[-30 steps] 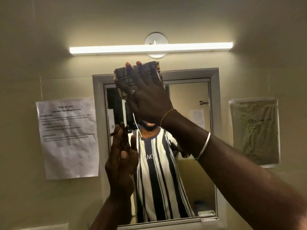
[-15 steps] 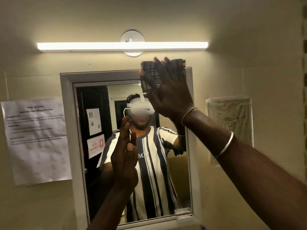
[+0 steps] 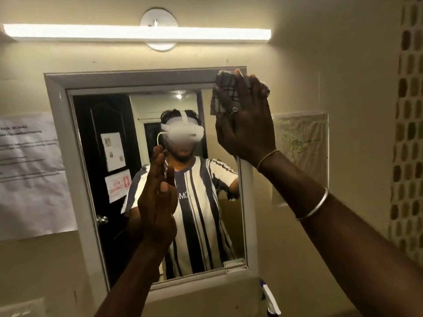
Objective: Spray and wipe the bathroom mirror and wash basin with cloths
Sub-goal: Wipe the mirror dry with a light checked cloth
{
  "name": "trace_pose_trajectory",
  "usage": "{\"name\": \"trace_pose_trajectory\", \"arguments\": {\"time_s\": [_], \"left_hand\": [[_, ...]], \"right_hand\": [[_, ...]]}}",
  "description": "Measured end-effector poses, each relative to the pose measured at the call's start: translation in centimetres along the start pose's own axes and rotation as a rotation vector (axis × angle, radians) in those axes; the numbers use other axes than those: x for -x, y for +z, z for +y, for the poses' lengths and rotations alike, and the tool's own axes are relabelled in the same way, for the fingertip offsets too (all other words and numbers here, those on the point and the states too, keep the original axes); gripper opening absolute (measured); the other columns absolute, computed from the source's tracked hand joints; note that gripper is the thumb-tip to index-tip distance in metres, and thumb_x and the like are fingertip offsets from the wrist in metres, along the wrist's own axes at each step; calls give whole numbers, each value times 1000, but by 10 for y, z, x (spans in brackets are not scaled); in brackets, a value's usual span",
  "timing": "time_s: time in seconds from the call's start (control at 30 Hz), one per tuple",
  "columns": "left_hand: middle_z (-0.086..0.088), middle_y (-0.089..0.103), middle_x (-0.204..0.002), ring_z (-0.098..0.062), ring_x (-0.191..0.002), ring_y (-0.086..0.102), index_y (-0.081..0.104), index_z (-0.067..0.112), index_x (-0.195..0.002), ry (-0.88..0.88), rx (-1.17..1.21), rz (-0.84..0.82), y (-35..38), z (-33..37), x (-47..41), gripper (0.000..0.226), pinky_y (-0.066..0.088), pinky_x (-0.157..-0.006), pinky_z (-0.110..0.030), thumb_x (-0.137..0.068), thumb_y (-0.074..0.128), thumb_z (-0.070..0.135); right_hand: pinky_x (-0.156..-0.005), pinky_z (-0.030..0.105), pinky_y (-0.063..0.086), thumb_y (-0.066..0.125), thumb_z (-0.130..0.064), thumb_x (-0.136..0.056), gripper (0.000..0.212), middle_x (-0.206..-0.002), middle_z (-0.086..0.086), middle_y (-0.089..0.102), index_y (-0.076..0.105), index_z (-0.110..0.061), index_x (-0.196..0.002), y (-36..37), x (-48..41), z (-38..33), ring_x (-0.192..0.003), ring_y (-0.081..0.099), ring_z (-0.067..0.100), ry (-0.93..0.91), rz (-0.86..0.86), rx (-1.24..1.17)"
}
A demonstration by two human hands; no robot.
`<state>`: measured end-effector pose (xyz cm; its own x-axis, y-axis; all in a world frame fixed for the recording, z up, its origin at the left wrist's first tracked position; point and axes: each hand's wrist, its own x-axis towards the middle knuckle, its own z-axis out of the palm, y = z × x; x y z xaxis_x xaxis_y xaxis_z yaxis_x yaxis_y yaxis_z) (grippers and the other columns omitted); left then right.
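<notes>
While our right hand (image 3: pixel 246 124) presses the checked cloth (image 3: pixel 223 92) flat on the top right corner of the mirror (image 3: pixel 146 78) and our left hand (image 3: pixel 158 200) stays open and empty, we think the basin, out of sight, still waits.

Right hand (image 3: pixel 246 124) raised flat, left hand (image 3: pixel 158 202) upright

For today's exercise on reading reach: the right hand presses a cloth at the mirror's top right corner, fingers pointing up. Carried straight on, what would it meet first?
The right hand and its checked cloth would probably cross the mirror frame, then bare wall below the light bar.
</notes>
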<state>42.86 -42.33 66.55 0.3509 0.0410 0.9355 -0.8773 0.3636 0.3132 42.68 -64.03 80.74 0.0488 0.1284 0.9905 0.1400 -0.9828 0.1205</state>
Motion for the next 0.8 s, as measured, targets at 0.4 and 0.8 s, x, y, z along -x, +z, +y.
{"name": "trace_pose_trajectory", "arguments": {"time_s": [0.4, 0.8], "left_hand": [[-20, 21, -170, -40, -159, 15, 19, -15, -156, -29, -94, -57, -11, 2, 31, 76, 17, -122, -73, -108, 44, 38], [-18, 29, -167, -39, -157, 24, 31, -5, -157, -92, -171, -56, -32, 1, 75, 55, 21, -121, -72, -109, 36, 22]], "right_hand": [[-119, 61, 28, 56, -29, -103, 56, -168, 22, 17, 39, -24, -156, -5, 170, -25, -158, -2, 36, 139, -143, -213], [-108, 59, 46, 53, -26, -103, 59, -172, 10, 5, 34, -29, -158, -21, 335, -71, -158, 1, 40, 366, -365, -252]]}}
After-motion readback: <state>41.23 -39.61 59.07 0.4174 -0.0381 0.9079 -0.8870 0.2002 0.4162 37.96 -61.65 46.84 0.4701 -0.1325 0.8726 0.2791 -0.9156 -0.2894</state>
